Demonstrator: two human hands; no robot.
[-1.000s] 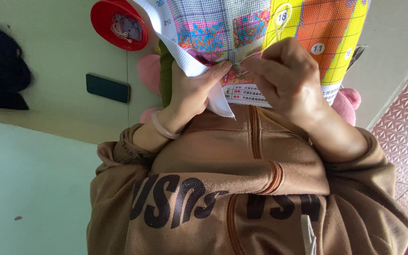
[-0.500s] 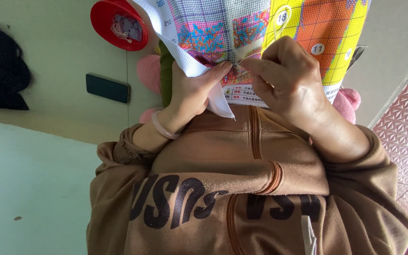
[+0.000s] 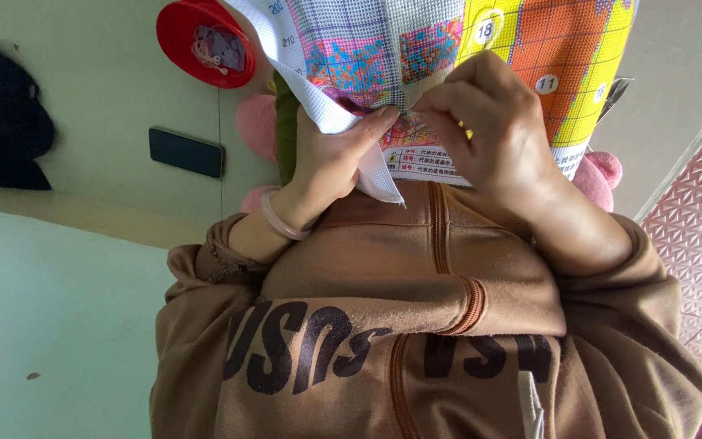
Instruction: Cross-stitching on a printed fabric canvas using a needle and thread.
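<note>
Two hands held the soft, bendy cloth (image 3: 416, 49): left hand (image 3: 331, 162) gripped its folded edge, right hand (image 3: 489, 130) pinched, maybe a needle.

Little free room is left around the grip of the left hand (image 3: 331, 158) and the right hand (image 3: 493, 130), both pinched on the cloth (image 3: 448, 49). The space under the grip is filled by the brown sweater (image 3: 416, 309). Above the grip, the way is blocked by the spread cloth itself. To the left of the grip, a pink toy (image 3: 257, 126), a red dish (image 3: 201, 41) and a dark phone (image 3: 186, 151) are set on the table (image 3: 83, 122); bare table is seen between them. Right of the grip, open tiled floor (image 3: 696, 244) is seen.
</note>
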